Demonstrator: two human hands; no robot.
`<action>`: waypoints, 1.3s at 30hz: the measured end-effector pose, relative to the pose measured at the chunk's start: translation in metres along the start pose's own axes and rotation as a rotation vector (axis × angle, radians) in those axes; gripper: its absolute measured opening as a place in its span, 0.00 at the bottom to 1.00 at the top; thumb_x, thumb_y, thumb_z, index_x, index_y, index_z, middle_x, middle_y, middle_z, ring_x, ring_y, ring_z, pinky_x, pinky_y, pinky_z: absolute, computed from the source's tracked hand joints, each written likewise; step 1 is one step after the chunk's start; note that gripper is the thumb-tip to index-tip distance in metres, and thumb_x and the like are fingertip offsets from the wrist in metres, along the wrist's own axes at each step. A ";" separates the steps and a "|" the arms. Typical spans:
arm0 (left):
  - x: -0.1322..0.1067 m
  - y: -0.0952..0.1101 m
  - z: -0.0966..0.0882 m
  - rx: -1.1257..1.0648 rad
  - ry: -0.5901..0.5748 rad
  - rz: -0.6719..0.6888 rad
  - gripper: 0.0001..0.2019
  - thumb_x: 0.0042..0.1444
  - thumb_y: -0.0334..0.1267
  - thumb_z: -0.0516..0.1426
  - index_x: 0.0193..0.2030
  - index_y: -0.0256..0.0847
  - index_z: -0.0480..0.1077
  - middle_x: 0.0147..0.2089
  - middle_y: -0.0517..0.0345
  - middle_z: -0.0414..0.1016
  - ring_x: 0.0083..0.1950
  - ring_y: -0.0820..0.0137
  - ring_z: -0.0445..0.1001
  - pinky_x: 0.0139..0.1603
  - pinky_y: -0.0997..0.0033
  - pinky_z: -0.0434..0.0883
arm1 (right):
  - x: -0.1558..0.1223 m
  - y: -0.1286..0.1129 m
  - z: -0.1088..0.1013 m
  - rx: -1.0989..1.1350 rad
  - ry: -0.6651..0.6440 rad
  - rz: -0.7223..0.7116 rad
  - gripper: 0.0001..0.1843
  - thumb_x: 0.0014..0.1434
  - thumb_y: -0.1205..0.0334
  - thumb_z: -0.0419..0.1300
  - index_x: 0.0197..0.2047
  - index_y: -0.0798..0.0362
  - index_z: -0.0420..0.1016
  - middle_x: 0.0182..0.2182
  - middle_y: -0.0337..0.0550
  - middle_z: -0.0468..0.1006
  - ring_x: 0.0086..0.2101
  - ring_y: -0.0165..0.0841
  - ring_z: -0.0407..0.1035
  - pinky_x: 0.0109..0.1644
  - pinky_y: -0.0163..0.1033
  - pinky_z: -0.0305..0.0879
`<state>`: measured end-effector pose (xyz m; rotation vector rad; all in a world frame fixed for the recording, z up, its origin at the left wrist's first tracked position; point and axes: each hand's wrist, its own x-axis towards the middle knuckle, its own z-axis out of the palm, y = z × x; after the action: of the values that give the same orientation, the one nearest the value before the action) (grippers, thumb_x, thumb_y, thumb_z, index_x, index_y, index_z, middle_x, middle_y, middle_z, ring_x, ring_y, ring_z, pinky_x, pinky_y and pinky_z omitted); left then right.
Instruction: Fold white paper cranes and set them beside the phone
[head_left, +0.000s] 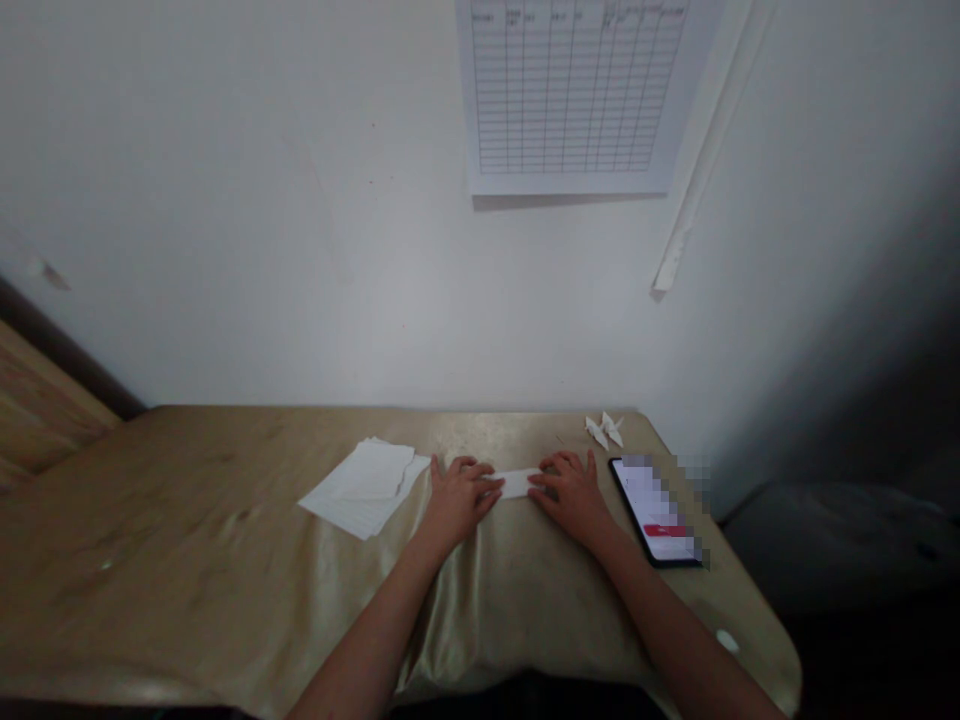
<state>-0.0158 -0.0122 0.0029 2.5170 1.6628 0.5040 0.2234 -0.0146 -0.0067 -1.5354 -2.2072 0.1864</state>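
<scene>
A narrow folded strip of white paper (516, 484) lies flat on the table between my two hands. My left hand (459, 494) grips its left end, thumb at the near edge and fingers along the far edge. At the other end my right hand (571, 492) grips the paper in a mirrored way. The fingertips cover both ends of the strip. Just left of my left hand is a loose stack of white paper sheets (360, 490), with a smaller piece on top.
Two small folded paper figures (604, 430) sit at the back right. A phone (660, 520) with a lit screen lies right of my right hand. The tan table cover (202, 540) is wrinkled near my left forearm. Behind the table, a printed chart (570, 100) hangs on the wall.
</scene>
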 end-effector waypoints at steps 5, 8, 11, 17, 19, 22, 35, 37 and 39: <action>0.001 0.000 0.001 0.008 -0.001 0.001 0.11 0.65 0.48 0.58 0.51 0.65 0.79 0.57 0.62 0.80 0.64 0.53 0.67 0.69 0.19 0.34 | 0.000 -0.001 0.000 -0.004 -0.002 0.016 0.12 0.66 0.51 0.60 0.49 0.38 0.82 0.53 0.42 0.77 0.60 0.43 0.62 0.71 0.71 0.25; 0.001 0.002 0.000 0.010 0.006 0.001 0.10 0.65 0.47 0.58 0.50 0.63 0.79 0.55 0.62 0.81 0.63 0.54 0.68 0.69 0.20 0.32 | 0.000 -0.001 0.000 -0.003 0.004 0.029 0.12 0.67 0.52 0.59 0.48 0.37 0.83 0.53 0.42 0.77 0.60 0.43 0.62 0.71 0.70 0.27; 0.002 0.006 -0.001 0.010 0.025 -0.003 0.09 0.65 0.46 0.59 0.48 0.61 0.80 0.53 0.62 0.82 0.62 0.55 0.69 0.69 0.20 0.32 | 0.001 -0.003 0.001 0.000 0.008 0.050 0.12 0.68 0.52 0.58 0.46 0.38 0.83 0.52 0.43 0.77 0.59 0.44 0.62 0.71 0.70 0.29; 0.005 0.019 0.003 0.015 0.053 -0.070 0.09 0.62 0.48 0.61 0.46 0.53 0.81 0.51 0.58 0.81 0.61 0.53 0.70 0.69 0.20 0.38 | 0.003 -0.012 0.006 -0.004 0.030 0.121 0.11 0.65 0.53 0.60 0.46 0.43 0.81 0.51 0.45 0.76 0.58 0.44 0.63 0.70 0.68 0.35; 0.006 0.023 0.004 0.020 0.046 -0.101 0.10 0.60 0.48 0.62 0.45 0.52 0.80 0.52 0.57 0.80 0.61 0.52 0.70 0.69 0.21 0.41 | 0.003 -0.015 0.008 -0.011 0.038 0.142 0.11 0.63 0.52 0.62 0.47 0.44 0.80 0.51 0.46 0.75 0.58 0.45 0.62 0.70 0.66 0.37; 0.007 0.026 0.004 0.020 0.042 -0.131 0.11 0.59 0.50 0.64 0.45 0.51 0.80 0.53 0.57 0.80 0.61 0.52 0.70 0.69 0.22 0.42 | 0.004 -0.018 0.010 -0.028 0.053 0.162 0.13 0.60 0.50 0.64 0.46 0.45 0.79 0.51 0.47 0.74 0.57 0.46 0.63 0.70 0.63 0.41; 0.010 0.023 0.006 0.013 0.030 -0.149 0.13 0.58 0.52 0.64 0.44 0.51 0.80 0.52 0.56 0.79 0.61 0.52 0.69 0.69 0.22 0.41 | 0.006 -0.019 0.011 0.016 0.026 0.234 0.17 0.56 0.48 0.68 0.47 0.43 0.78 0.52 0.47 0.72 0.56 0.46 0.63 0.67 0.56 0.48; 0.011 0.022 0.004 0.001 0.012 -0.155 0.12 0.57 0.51 0.65 0.45 0.51 0.80 0.54 0.56 0.78 0.61 0.52 0.69 0.68 0.22 0.43 | 0.006 -0.017 0.010 0.042 0.012 0.238 0.16 0.56 0.51 0.68 0.48 0.41 0.79 0.52 0.46 0.71 0.57 0.45 0.62 0.68 0.54 0.47; 0.010 0.020 0.000 -0.014 -0.019 -0.164 0.11 0.58 0.49 0.64 0.46 0.52 0.80 0.57 0.57 0.77 0.63 0.51 0.67 0.68 0.22 0.44 | 0.006 -0.014 0.009 0.072 0.006 0.239 0.16 0.56 0.54 0.68 0.49 0.40 0.79 0.53 0.45 0.70 0.58 0.44 0.62 0.68 0.53 0.47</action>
<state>0.0055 -0.0109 0.0100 2.3418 1.8311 0.4728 0.2058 -0.0131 -0.0081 -1.7538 -1.9847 0.3303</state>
